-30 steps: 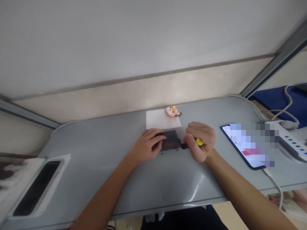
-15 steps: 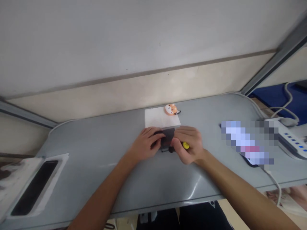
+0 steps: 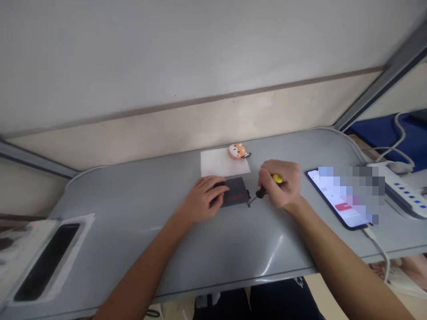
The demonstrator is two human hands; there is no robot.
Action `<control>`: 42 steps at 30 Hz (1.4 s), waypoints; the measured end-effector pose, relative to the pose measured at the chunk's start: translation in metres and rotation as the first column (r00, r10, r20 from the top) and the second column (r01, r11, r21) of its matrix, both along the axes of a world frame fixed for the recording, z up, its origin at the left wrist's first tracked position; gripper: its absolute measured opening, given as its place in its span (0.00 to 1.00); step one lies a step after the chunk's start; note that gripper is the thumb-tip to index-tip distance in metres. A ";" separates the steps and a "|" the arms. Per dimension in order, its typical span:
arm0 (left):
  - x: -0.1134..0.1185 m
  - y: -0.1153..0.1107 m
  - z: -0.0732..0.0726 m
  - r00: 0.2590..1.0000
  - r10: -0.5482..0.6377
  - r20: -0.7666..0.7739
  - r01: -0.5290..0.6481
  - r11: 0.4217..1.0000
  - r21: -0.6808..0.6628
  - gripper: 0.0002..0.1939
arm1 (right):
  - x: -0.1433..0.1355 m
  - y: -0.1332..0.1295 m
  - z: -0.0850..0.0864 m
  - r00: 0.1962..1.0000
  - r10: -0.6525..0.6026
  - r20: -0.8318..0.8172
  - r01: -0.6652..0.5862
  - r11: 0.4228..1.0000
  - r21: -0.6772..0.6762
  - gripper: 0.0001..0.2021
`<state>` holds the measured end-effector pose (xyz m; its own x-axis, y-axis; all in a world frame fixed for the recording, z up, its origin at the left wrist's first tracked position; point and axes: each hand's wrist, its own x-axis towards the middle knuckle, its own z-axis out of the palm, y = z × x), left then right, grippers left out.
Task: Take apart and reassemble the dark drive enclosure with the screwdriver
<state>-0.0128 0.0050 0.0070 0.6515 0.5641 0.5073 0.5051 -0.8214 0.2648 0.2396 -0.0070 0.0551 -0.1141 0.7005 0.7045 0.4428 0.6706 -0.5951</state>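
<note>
A dark grey, flat rectangular box (image 3: 236, 186) with faint red marking lies on the grey desk. My left hand (image 3: 205, 200) grips its left end, with fingers over the top, hiding that part. A screwdriver (image 3: 261, 192) with a black and yellow handle is closed in my right hand (image 3: 283, 182), to the right of the box. Its thin shaft slants down and left, its tip close to small dark parts at the box's right edge; whether it touches them I cannot tell.
Behind the box lies white paper (image 3: 220, 164) with an orange animal-face case (image 3: 237, 151) on it. A lit phone (image 3: 350, 213) on a cable and a white power strip (image 3: 403, 191) are at right. Another dark phone-like slab (image 3: 46, 262) lies at left on papers.
My right hand has moved right with the screwdriver, from over the box to beside it, uncovering the box's right end. My left hand stays on the box.
</note>
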 end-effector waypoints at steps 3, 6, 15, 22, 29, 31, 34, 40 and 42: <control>0.003 -0.003 0.004 0.999 -0.032 0.015 0.031 0.999 0.025 0.10 | -0.002 0.000 -0.002 1.000 0.009 -0.002 -0.009 1.000 -0.012 0.22; 0.008 -0.010 0.009 0.997 -0.078 -0.007 0.078 0.997 0.019 0.08 | -0.002 0.001 -0.003 0.996 -0.015 -0.090 0.008 0.996 -0.085 0.22; 0.018 -0.016 0.003 0.991 -0.135 -0.015 0.135 0.991 0.013 0.06 | -0.008 0.003 -0.003 0.907 -0.154 -0.392 0.013 0.941 -0.339 0.21; 0.017 -0.015 0.001 0.993 -0.097 0.068 0.100 0.994 -0.045 0.05 | -0.010 0.007 -0.005 0.861 -0.206 -0.464 0.025 0.930 -0.366 0.19; -0.006 0.028 -0.003 0.955 0.265 0.133 -0.235 0.950 -0.204 0.11 | -0.003 0.030 -0.023 0.656 -0.443 -0.612 0.045 0.832 -0.553 0.20; -0.014 0.050 -0.003 0.924 0.375 0.070 -0.353 0.911 -0.214 0.11 | -0.001 0.035 -0.027 0.616 -0.485 -0.621 0.019 0.797 -0.604 0.20; -0.020 0.072 -0.004 0.905 0.426 -0.003 -0.415 0.880 -0.232 0.11 | -0.001 0.040 -0.032 0.576 -0.522 -0.629 -0.012 0.764 -0.645 0.19; -0.026 0.072 -0.005 0.934 0.346 -0.088 -0.357 0.904 -0.236 0.10 | -0.002 0.042 -0.032 0.559 -0.542 -0.627 -0.023 0.746 -0.665 0.20; -0.026 0.063 -0.004 0.938 0.336 -0.089 -0.347 0.910 -0.227 0.10 | -0.002 0.042 -0.032 0.574 -0.530 -0.625 -0.008 0.759 -0.651 0.19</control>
